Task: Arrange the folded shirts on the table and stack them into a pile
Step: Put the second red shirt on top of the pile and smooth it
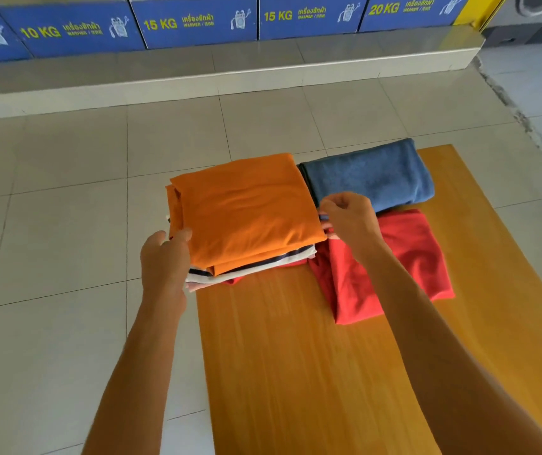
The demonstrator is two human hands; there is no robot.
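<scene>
fingers: left hand and right hand curl round opposite edges of the pile
pile top: orange shirt
right of pile: blue towel far, red shirt near, on table

Bright, even daylight; soft shadows, slight blur, wide-angle bending at edges.

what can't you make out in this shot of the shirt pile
Head view only:
- Pile count: the orange shirt covers it; only thin layer edges show.
- Left hand fingers: tucked behind the pile's side.
- Right hand fingertips: its own knuckles hide what they pinch.
- Red shirt: partly hidden by the right forearm.
- Table: near end cut off by the bottom edge.
</scene>
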